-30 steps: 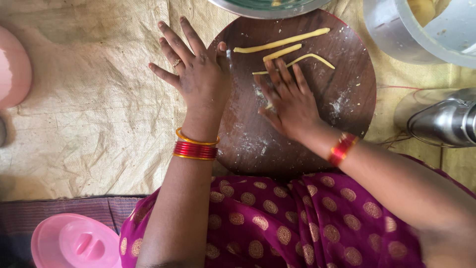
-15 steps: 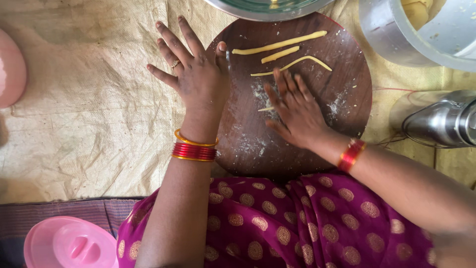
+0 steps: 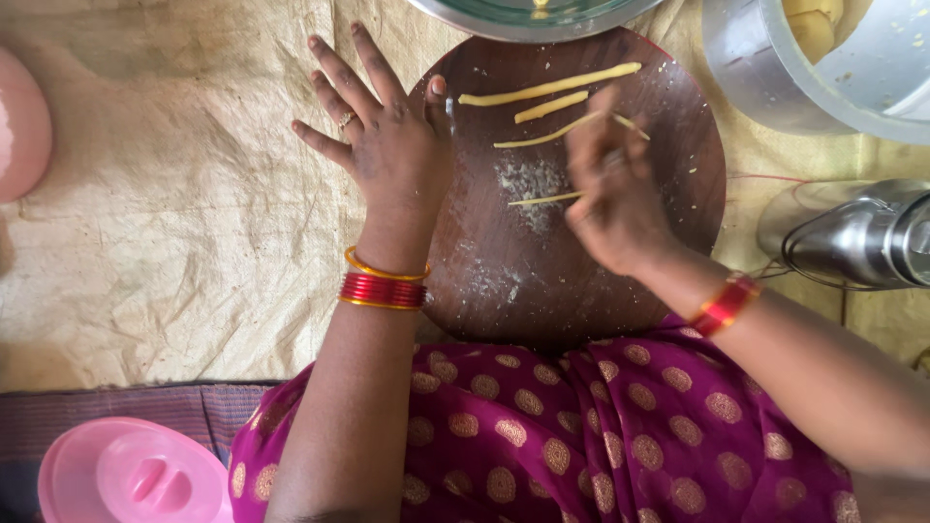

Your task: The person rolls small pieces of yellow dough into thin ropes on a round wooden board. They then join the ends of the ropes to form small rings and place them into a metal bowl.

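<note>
- Rolling going on in the head view: right hand (image 3: 612, 194) lies over a thin yellow dough strip (image 3: 542, 199) near the middle of the round brown board (image 3: 542, 281), fingers blurred and loosely together; cannot tell if it pinches the strip or presses it flat.
- Left hand (image 3: 387, 145) spread wide, palm down on the board's left rim, thumb on the wood, fingers out over the cloth; looks like it braces the board so it won't slide.
- Three finished strips at the board's far side: long one (image 3: 550, 84), short one (image 3: 552, 107), thin one (image 3: 547, 134), laid roughly parallel and apart, probably so they don't stick.
- Flour patch (image 3: 528, 179) at the board's centre, under the rolling spot.
- Beige cloth (image 3: 165, 213) under the board, on the floor.
- Metal bowl (image 3: 533, 17) touching the board's far edge.
- Grey tub (image 3: 775, 68) with yellow dough, right of and beyond the board.
- Steel vessel (image 3: 852, 237) right of the board.
- Pink lid (image 3: 131, 476) well left of and nearer than the board.
</note>
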